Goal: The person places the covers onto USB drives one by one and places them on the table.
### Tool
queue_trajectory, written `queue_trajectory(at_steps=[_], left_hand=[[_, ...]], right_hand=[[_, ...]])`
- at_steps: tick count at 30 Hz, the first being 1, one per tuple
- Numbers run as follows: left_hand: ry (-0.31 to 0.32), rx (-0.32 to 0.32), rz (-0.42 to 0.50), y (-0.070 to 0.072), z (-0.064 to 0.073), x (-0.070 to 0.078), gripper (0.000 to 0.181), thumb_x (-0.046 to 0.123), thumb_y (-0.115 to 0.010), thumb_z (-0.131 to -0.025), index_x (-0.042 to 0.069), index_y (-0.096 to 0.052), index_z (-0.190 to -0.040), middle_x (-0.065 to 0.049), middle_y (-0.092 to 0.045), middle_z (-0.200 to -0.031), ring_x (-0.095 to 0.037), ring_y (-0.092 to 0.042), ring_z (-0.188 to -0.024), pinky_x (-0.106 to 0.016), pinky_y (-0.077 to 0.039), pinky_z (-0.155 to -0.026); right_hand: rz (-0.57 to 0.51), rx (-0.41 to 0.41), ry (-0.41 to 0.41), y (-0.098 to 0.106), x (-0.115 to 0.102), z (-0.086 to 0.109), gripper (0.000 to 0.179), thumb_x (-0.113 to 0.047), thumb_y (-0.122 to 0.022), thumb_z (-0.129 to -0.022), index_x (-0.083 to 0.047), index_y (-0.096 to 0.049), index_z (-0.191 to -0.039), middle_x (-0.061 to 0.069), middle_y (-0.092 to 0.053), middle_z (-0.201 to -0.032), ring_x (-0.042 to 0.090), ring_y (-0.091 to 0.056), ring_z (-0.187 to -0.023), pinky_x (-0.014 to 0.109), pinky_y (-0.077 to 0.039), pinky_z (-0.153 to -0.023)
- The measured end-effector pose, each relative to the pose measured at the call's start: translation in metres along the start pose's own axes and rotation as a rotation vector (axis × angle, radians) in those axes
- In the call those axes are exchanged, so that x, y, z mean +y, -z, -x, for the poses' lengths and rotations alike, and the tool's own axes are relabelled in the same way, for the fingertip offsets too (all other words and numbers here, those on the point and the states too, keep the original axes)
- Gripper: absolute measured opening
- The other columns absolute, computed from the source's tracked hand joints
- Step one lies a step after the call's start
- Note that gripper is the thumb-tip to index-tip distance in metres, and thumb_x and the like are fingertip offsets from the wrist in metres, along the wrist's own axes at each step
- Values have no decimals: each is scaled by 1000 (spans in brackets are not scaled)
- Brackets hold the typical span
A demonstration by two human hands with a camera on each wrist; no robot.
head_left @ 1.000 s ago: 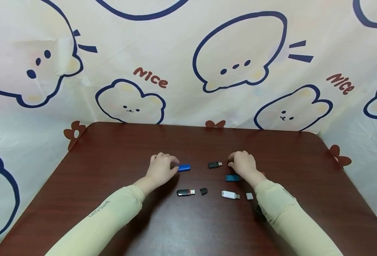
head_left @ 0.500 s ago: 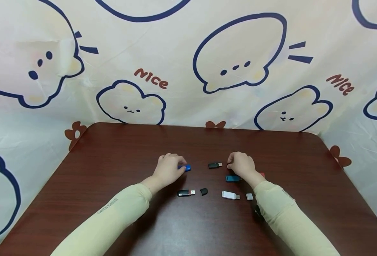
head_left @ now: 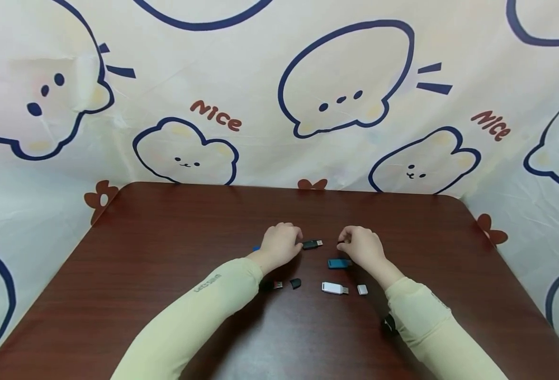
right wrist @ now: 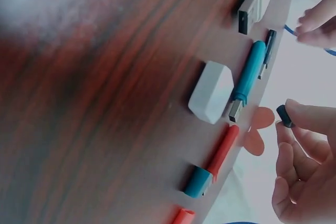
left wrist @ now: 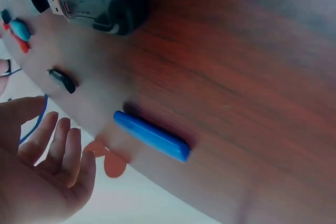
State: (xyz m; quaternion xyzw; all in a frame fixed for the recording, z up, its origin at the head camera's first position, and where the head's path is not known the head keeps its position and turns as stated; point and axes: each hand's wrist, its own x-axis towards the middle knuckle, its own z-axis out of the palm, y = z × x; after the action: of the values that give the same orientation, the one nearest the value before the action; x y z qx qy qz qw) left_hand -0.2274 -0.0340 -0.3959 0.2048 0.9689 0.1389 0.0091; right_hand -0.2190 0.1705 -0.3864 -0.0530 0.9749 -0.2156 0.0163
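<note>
Pinching dark cap [right wrist: 284,116] in right hand [head_left: 363,246] — with left hand [head_left: 281,244] relaxed, just left of far black stick [head_left: 313,244], partly hiding blue stick [left wrist: 152,136] from head view.

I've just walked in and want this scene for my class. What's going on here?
A person is working with both hands over a brown table. The right hand pinches a small black cap. The left hand, holding nothing, is beside a black USB stick with a bare plug. A teal stick and a white stick also lie uncapped, the white cap beside the latter.
</note>
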Motion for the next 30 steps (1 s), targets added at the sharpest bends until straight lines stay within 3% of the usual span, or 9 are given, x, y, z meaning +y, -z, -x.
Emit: queue_trajectory(at_steps=[10,13,22,30], left_hand=[[-1,-88,-182,-14,-24,16,24,32,-63,-89,16,-67,-106,-2,-66,-101,-19,-59,-95,-35,-49,-82],[1,-103,-196,-18,-28,18,26,33,-64,-88,15,-67,-106,-2,-66,-101,-19,-60,-94,-34,-50,-81],[41,-122,-31,-19,-31,14,14,25,-68,-85,13,-62,-91,0,-66,-88,-14,-63,-81,-30,-53,-69],[73,-117,134,-10,-22,10,9,23,-66,-87,15,-62,-85,2,-65,-86,-12,-59,-72,-28,-48,-63]], right_hand=[[-28,73,48,2,-1,11,7,-15,-71,-82,-10,-66,-82,1,-58,-66,12,-47,-54,27,-35,-58],[-43,91,57,3,0,14,6,-15,-71,-81,-10,-66,-82,0,-59,-66,12,-47,-55,28,-36,-59],[-84,103,46,6,-2,20,6,-14,-70,-82,-11,-66,-83,1,-61,-71,13,-49,-61,28,-39,-59],[-127,97,46,8,-5,23,5,-13,-70,-82,-11,-66,-83,0,-62,-72,12,-51,-65,27,-41,-59]])
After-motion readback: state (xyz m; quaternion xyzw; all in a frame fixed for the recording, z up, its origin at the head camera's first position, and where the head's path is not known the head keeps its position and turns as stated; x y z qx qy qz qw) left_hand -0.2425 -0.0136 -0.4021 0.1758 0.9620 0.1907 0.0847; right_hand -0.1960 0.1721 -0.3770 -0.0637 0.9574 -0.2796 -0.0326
